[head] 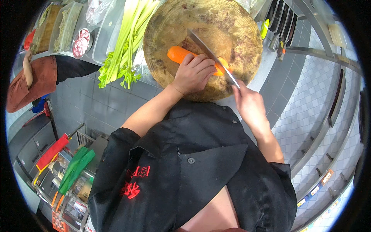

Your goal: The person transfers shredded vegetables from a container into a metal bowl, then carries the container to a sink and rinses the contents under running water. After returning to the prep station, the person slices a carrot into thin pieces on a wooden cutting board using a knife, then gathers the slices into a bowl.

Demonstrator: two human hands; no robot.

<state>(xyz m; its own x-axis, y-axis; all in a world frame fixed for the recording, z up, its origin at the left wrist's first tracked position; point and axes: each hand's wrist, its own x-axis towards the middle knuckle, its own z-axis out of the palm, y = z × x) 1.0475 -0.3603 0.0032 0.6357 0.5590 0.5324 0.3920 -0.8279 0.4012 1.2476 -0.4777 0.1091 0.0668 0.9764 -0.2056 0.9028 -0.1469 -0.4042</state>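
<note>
A peeled carrot (177,54) lies across a thick round wooden chopping block (162,32). My left hand (194,72) presses down on it, fingers bent over its middle near the blade. In my right hand (248,101) is the handle of a kitchen knife (206,50), its blade slanting over the carrot just beside my left fingertips. Orange carrot slices (222,64) lie on the far side of the blade, partly hidden by it. The knife's handle is mostly covered by my fingers.
Celery stalks (127,43) lie left of the block. Beyond them stand a plastic tub (105,37), a metal bowl of sliced meat (81,43) and another tub (64,29). A co-worker (37,75) stands at the far left. Knives (285,23) hang in a rack at right.
</note>
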